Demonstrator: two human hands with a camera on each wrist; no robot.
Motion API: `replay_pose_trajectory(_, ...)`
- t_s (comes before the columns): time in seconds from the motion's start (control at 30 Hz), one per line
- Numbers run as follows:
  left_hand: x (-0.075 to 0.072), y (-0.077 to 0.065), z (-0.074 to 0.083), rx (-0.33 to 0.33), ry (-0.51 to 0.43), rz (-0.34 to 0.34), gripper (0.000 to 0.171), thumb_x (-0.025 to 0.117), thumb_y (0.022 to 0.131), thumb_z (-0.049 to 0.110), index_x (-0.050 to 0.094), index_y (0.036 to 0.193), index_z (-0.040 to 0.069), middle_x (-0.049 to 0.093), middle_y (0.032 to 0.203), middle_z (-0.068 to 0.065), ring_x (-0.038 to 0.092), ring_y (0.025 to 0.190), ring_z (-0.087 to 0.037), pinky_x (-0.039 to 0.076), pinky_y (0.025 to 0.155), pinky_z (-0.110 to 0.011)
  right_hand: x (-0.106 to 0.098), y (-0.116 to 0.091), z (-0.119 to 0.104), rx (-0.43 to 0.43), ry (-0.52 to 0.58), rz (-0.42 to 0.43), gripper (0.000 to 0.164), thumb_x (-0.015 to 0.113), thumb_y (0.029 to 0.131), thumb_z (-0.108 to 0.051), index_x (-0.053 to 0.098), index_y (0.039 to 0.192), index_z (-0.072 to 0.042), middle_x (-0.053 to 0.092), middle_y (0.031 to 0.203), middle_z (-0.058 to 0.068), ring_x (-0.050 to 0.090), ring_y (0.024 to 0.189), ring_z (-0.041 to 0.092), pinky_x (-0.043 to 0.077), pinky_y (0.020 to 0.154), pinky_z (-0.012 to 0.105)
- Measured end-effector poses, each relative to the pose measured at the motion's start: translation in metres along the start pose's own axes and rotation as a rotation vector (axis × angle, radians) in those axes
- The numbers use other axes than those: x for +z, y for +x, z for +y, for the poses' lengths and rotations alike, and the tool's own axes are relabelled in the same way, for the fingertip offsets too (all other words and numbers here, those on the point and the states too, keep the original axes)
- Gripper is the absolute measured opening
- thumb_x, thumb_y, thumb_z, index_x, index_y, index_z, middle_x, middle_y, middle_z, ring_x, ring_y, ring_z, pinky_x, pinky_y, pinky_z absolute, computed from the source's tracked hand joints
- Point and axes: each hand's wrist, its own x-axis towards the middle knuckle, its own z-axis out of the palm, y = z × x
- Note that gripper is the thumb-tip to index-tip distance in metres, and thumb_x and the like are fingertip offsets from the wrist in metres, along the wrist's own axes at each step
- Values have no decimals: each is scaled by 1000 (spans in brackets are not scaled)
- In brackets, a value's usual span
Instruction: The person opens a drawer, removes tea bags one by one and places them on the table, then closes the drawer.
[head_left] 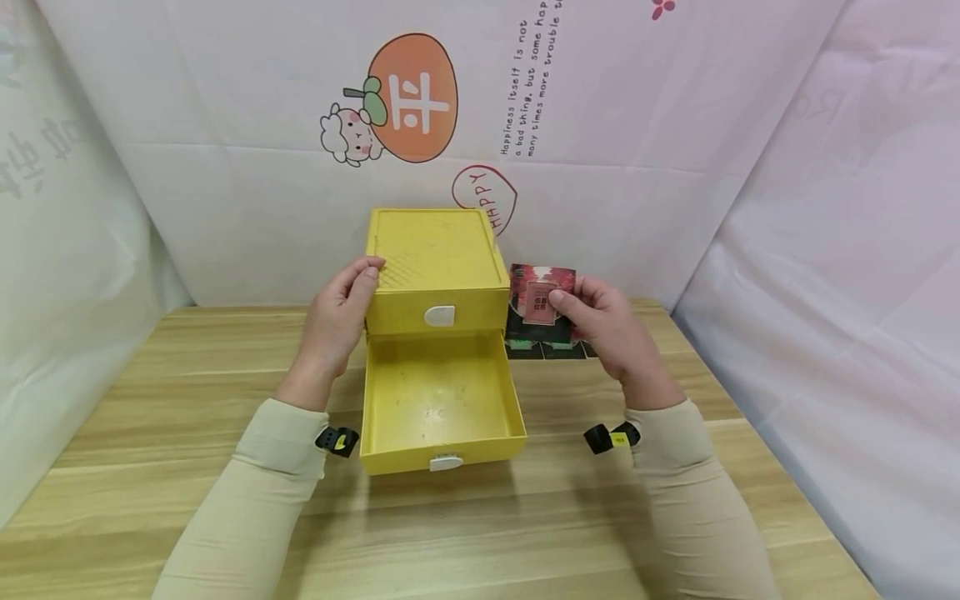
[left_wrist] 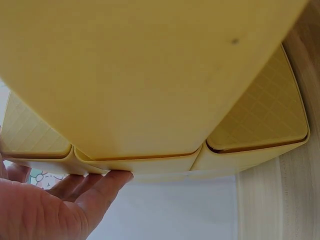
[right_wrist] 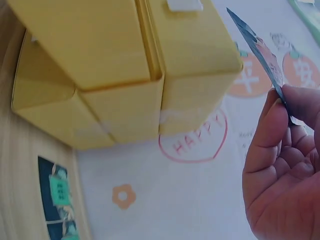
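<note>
Across the wooden table, I'm resting the left hand, fingers fairly straight, on the yellow box's left side; the right hand is pinching a red-and-black packet right of it.

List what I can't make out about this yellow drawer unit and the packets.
Top drawer: any contents, behind its closed front, head view.
Bottom drawer: any contents; the open drawer covers it, head view.
Red-and-black packet: fine print, too small in head view, edge-on in right wrist view.
Black packets: full number, cut off by the right wrist view's bottom edge, overlapped by the right hand in head view.
</note>
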Motion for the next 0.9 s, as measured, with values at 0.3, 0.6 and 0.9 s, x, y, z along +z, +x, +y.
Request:
replay_pose_trajectory(0.3, 0, -1, 2, 1, 10, -1, 55, 45, 108, 56, 57, 150, 23, 53, 156, 0, 47, 143, -25, 39, 116, -51, -18, 3, 24, 114, 31, 61, 31, 61, 107, -28, 63, 119, 0, 71, 94, -8, 68, 80, 6, 59, 67, 24)
replay_pose_trajectory(0.6, 0, -2, 2, -3, -3, -2, 55, 46, 108, 56, 57, 151, 23, 52, 157, 1, 46, 144, -24, 37, 119, -51, -22, 6, 48, 181, -44, 64, 31, 64, 106, -29, 65, 112, 1, 66, 85, -7, 54, 65, 6, 54, 61, 24)
replay_pose_trajectory(0.9, 1, 0, 0, 0, -4, 1, 54, 45, 109, 54, 56, 151, 23, 52, 157, 1, 46, 144, -24, 38, 118, -51, -18, 10, 71, 234, -172, 9, 35, 64, 105, -32, 65, 103, 3, 60, 77, -3, 51, 62, 8, 53, 60, 26)
